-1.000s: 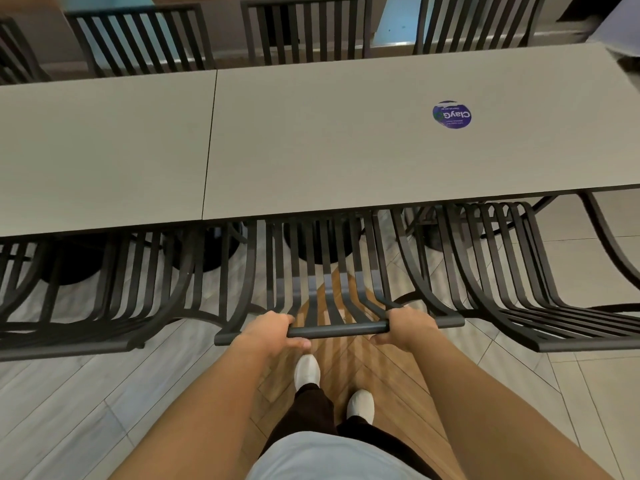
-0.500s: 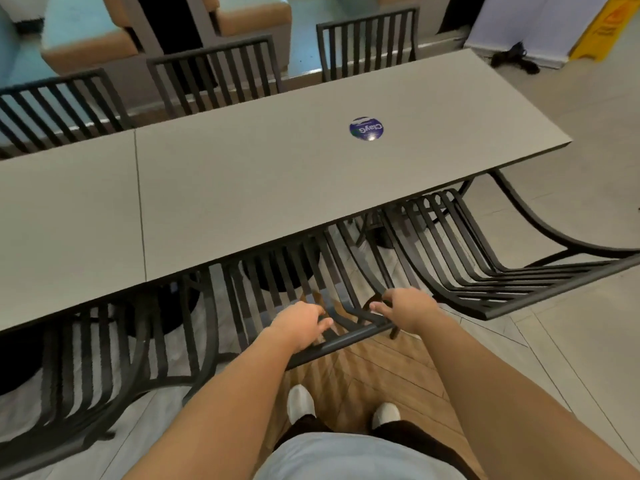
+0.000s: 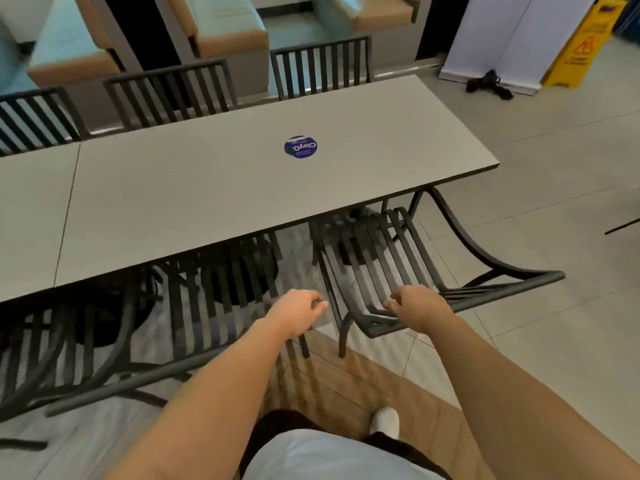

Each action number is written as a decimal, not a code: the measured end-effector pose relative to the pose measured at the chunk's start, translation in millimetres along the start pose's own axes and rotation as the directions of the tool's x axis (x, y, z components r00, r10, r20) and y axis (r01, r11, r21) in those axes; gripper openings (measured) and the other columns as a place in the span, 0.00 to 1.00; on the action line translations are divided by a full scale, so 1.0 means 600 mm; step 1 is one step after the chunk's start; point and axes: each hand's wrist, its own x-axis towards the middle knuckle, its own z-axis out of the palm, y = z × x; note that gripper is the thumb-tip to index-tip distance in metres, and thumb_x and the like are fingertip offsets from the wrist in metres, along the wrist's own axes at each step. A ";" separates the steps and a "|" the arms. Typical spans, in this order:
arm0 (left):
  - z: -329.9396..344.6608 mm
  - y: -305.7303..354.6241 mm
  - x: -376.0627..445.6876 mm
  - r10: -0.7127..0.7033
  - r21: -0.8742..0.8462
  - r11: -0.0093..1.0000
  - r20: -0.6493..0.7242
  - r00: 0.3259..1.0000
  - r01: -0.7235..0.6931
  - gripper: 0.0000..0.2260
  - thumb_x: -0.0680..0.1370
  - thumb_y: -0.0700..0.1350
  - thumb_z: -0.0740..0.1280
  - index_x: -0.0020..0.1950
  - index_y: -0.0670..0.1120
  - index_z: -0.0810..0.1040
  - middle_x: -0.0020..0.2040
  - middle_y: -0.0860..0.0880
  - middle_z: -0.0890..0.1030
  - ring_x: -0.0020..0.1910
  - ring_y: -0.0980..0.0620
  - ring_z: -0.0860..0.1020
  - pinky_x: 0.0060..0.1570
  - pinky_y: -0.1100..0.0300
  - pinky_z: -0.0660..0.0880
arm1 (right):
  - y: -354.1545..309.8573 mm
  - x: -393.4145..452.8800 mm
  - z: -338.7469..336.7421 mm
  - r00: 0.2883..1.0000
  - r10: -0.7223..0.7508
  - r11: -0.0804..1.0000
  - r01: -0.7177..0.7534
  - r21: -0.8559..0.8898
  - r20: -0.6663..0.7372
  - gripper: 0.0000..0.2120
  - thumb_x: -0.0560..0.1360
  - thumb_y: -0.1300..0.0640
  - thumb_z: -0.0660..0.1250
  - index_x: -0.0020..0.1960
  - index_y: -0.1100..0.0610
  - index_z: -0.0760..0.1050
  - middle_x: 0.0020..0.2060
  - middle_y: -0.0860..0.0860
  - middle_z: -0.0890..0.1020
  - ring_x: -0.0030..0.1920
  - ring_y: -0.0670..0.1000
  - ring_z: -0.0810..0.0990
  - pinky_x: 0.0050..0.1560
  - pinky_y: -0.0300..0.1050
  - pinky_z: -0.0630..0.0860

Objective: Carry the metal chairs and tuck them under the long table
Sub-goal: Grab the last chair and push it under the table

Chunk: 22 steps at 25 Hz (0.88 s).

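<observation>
The long grey table [image 3: 242, 188] runs across the view. A black slatted metal chair [image 3: 214, 306] is tucked under its near edge in front of me, and my left forearm crosses its back rail. My left hand [image 3: 298, 310] hovers past that chair's right end, fingers loosely curled and holding nothing. A second metal chair [image 3: 381, 258] stands angled at the table's right end, only partly under it. My right hand [image 3: 415, 303] is just over the near corner of that chair's back rail, fingers loosely curled, with no clear grip on it.
Another tucked chair [image 3: 52, 341] is at the left. Three chairs [image 3: 320, 67] line the table's far side, with padded booth seats [image 3: 221, 29] behind. A yellow floor sign [image 3: 581, 46] and a dark object [image 3: 488, 84] sit on the tiles at far right.
Both hands have let go of the middle chair's back rail and moved right. My view has turned right, and my right hand has come over the angled end chair.
</observation>
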 end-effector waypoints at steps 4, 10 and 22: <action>0.052 0.103 0.026 0.008 -0.015 1.000 0.007 1.000 -0.008 0.19 0.85 0.57 0.59 0.70 0.50 0.78 0.60 0.49 0.83 0.56 0.50 0.81 0.56 0.56 0.78 | 0.122 0.003 -0.028 1.000 0.018 1.000 -0.018 0.001 -0.005 0.20 0.83 0.41 0.60 0.66 0.53 0.79 0.53 0.52 0.84 0.53 0.54 0.82 0.57 0.54 0.80; 0.085 0.201 0.111 0.050 0.014 0.999 0.084 0.995 -0.051 0.18 0.85 0.56 0.59 0.69 0.50 0.78 0.58 0.50 0.83 0.53 0.52 0.81 0.53 0.58 0.77 | 0.231 0.028 -0.054 0.997 0.080 0.996 -0.081 0.027 0.010 0.21 0.82 0.40 0.61 0.69 0.50 0.77 0.54 0.51 0.84 0.55 0.54 0.82 0.58 0.54 0.79; 0.132 0.318 0.188 -0.018 0.049 0.999 0.098 0.995 0.013 0.19 0.85 0.60 0.58 0.67 0.51 0.79 0.55 0.50 0.84 0.50 0.53 0.81 0.51 0.59 0.76 | 0.375 0.131 -0.093 0.996 -0.008 0.999 0.006 0.034 0.083 0.27 0.80 0.34 0.62 0.70 0.52 0.76 0.58 0.51 0.83 0.58 0.53 0.81 0.61 0.54 0.79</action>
